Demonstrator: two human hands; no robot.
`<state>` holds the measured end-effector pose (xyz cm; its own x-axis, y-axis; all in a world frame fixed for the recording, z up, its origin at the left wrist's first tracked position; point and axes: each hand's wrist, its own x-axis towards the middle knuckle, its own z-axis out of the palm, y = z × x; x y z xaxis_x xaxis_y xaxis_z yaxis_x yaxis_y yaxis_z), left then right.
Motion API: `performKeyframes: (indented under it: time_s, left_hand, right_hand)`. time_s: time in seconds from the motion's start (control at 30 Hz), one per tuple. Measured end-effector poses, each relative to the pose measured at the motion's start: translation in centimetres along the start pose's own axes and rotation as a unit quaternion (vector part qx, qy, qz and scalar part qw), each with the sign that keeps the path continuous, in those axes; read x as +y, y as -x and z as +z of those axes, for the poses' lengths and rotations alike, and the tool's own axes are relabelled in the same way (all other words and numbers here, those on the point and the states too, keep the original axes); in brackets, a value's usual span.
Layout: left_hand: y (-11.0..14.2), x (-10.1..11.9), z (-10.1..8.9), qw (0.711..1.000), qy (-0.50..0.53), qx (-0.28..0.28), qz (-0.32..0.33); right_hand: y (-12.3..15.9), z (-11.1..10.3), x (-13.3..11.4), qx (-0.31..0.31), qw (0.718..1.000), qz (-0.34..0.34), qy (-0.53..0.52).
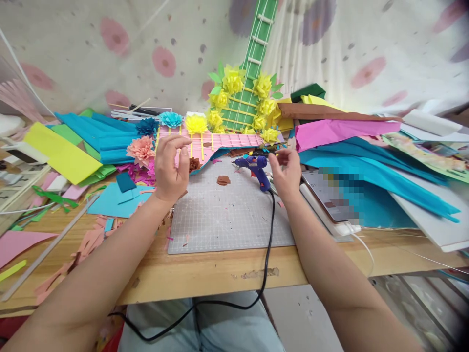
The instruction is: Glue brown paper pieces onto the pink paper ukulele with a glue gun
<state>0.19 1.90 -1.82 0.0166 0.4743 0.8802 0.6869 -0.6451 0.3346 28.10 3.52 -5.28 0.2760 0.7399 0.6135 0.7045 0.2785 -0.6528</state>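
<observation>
While left hand (171, 168) and right hand (287, 168) are held loosely spread, apparently empty, pink guitar (234, 140) is set at mat's (220, 225) far edge; flowers (197, 124) apparently mounted, brown petals (223, 180) left loose.

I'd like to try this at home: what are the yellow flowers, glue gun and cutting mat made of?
Yellow flowers: probably matte crepe paper, judging by thin, ruffled petals.
Glue gun: likely hard plastic, smooth and slightly glossy, with a moulded-looking blue body.
Cutting mat: perhaps matte grey vinyl; it lies flat with grid lines.
</observation>
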Motion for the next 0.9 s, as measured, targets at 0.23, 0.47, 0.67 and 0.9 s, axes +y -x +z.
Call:
performKeyframes:
  time_s: [0.23,0.47,0.67,0.9]
  left_hand:
    - [-0.8,1.9,2.6,0.971,0.013,-0.204,-0.119]
    - [1.8,2.8,6.4,0.902,-0.109,-0.416,-0.043]
    - [3.0,1.0,6.8,0.900,-0.092,-0.426,-0.025]
    - [3.0,0.8,7.0,0.908,-0.072,-0.413,-0.030]
  right_hand:
    - [0.8,2.3,1.5,-0.158,0.985,0.047,0.039]
    - [1.0,2.5,2.2,-0.205,0.976,0.037,0.069]
    - [1.0,2.6,2.0,-0.214,0.973,0.042,0.082]
    - [1.1,2.6,1.3,-0.213,0.971,0.066,0.089]
